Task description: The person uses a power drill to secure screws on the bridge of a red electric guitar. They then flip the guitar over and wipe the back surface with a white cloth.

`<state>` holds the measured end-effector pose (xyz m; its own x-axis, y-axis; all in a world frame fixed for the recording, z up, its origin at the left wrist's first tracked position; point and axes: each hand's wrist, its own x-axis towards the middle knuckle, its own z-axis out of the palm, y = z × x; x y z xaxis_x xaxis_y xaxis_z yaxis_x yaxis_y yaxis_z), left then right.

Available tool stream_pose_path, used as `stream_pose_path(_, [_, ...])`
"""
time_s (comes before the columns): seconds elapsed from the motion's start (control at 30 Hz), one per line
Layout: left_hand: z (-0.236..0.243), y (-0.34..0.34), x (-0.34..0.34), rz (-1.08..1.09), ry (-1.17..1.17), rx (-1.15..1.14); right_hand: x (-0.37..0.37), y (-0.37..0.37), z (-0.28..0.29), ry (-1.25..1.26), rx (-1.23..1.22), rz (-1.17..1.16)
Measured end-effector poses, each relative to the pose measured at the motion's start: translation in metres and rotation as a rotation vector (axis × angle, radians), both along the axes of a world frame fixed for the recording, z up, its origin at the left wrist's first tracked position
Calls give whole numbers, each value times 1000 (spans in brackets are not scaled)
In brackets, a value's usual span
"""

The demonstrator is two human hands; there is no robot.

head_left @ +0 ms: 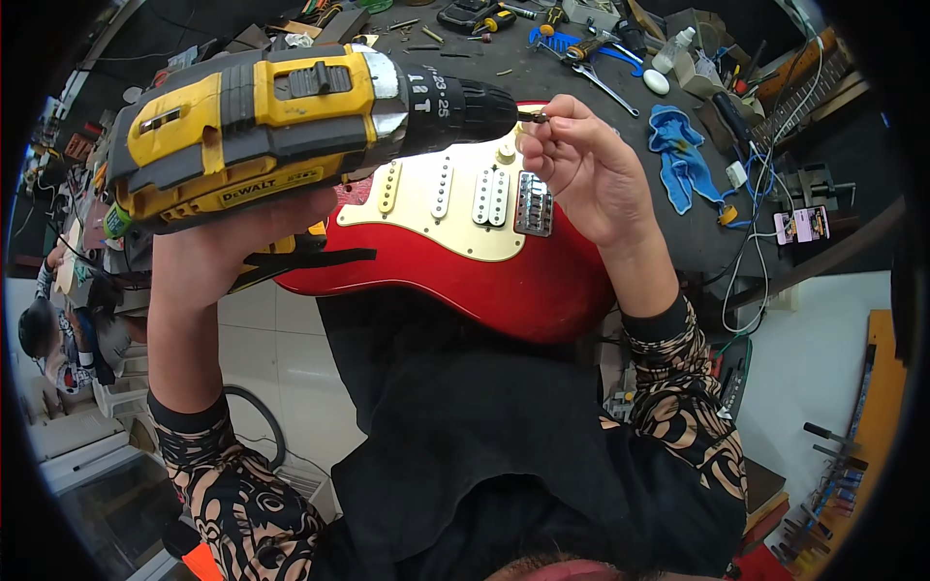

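Head view showed the left hand (228,257) wrapped around the grip of a yellow-and-black cordless drill (291,121) held above a glossy red electric guitar body with cream pickguard (465,252); the right hand (581,169) had fingertips (542,121) pinched closed on the small dark bit (531,116) at the drill's chuck, over the dark cluttered workbench (542,73)

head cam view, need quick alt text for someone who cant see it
A person's left hand holds a yellow and black cordless drill while the right hand pinches the bit at its chuck. A red electric guitar body lies beneath, at a cluttered workbench.
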<state>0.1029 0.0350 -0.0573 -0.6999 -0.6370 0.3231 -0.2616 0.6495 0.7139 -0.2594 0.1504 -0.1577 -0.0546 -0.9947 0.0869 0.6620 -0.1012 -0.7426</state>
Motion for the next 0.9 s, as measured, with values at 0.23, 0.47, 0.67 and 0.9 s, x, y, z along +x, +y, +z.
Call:
stream_pose_path(0.23, [0,2,6,88,20,268,6,-3,-2,12,-19,22])
stream_pose_path(0.47, [-6,-1,9,103,42,330,10,-3,-4,35,-42,-3])
stream_pose_path(0.67, [-6,-1,14,98,65,346,-3,-5,-10,-11,-85,0])
stream_pose_path(0.9, [-10,-3,19,68,38,217,-20,3,-18,155,-47,-131])
